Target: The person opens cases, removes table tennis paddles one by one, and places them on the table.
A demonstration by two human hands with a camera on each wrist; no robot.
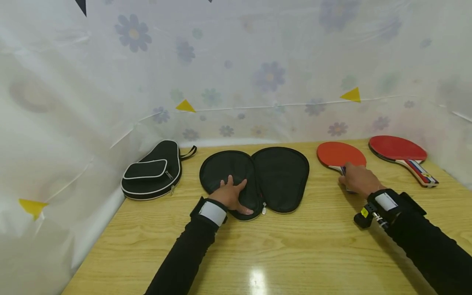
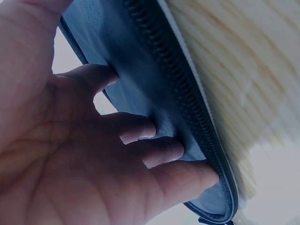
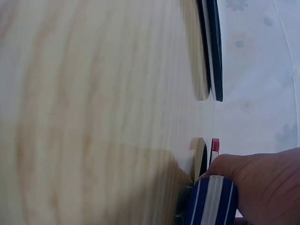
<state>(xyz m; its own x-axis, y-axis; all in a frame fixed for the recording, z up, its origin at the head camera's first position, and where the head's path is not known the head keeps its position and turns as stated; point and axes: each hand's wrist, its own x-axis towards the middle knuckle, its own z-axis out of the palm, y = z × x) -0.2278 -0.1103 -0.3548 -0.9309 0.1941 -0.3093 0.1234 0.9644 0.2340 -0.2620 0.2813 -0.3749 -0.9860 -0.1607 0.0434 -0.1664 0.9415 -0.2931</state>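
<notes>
A black zippered paddle case lies opened flat in the middle of the table, its right half (image 1: pixel 284 180) beside its left half (image 1: pixel 212 170). My left hand (image 1: pixel 229 196) rests on the left half with its fingers spread. In the left wrist view the fingertips touch the dark fabric, close to the zipper teeth (image 2: pixel 176 77). To the right, my right hand (image 1: pixel 359 179) grips the handle of a table tennis paddle (image 1: pixel 339 152) with an orange-red face. The blue-and-white striped handle (image 3: pixel 213 201) shows at the bottom of the right wrist view, fingers partly hidden.
A closed black paddle case (image 1: pixel 155 172) with white piping and a small pocket stands at the left. A second red paddle (image 1: pixel 398 148) lies at the far right, its striped handle toward the front. A white flowered sheet (image 1: pixel 236 69) hangs behind the wooden table (image 1: pixel 295 250).
</notes>
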